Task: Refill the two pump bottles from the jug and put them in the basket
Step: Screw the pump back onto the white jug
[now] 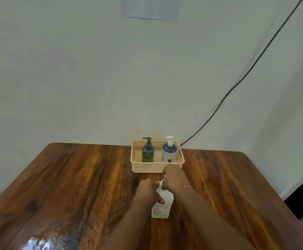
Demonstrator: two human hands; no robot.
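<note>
A beige plastic basket (148,167) stands at the far side of the wooden table (75,177). Inside it stand two pump bottles: a dark green one (148,152) on the left and a white one with a blue top (168,152) on the right. In front of the basket a white jug (162,208) stands upright on the table. My left hand (147,191) grips the jug's shoulder. My right hand (175,179) is closed over its top, hiding the cap.
A black cable (246,73) runs down the wall to the table's back edge, right of the basket. A glare patch (39,240) shines on the near left of the table. The floor shows at the far right.
</note>
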